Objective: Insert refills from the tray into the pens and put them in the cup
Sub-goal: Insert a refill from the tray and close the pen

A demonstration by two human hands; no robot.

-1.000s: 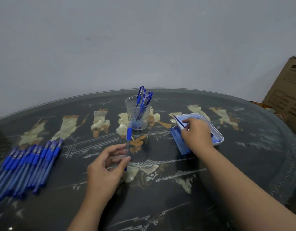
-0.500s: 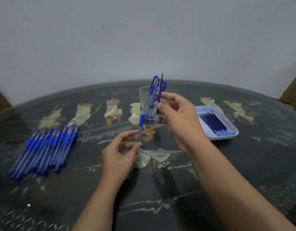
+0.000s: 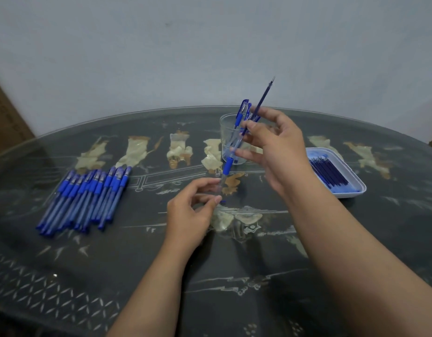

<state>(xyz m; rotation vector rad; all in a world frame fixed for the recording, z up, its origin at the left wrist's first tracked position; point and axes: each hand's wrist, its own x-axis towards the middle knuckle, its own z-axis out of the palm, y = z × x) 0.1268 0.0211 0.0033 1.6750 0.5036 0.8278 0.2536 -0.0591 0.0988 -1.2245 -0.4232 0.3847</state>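
My left hand point(image 3: 190, 212) pinches the lower end of a clear pen barrel with a blue grip point(image 3: 227, 166), held tilted up toward the right. My right hand point(image 3: 275, 149) pinches a thin dark blue refill point(image 3: 263, 98) above the barrel's open top, its tip pointing up and right. Behind my right hand stands the clear plastic cup point(image 3: 226, 132) with a few blue-capped pens point(image 3: 243, 113) in it. The white tray point(image 3: 356, 186) with several blue refills point(image 3: 329, 171) lies at the right.
A row of several blue pens point(image 3: 88, 195) lies on the dark glass-topped round table point(image 3: 234, 276) at the left. Cardboard boxes show at the far left edge point(image 3: 6, 117) and far right edge.
My right hand took a refill from the tray, carried it left in front of the cup, and now holds it tilted above the barrel. My left hand kept its hold on the barrel.
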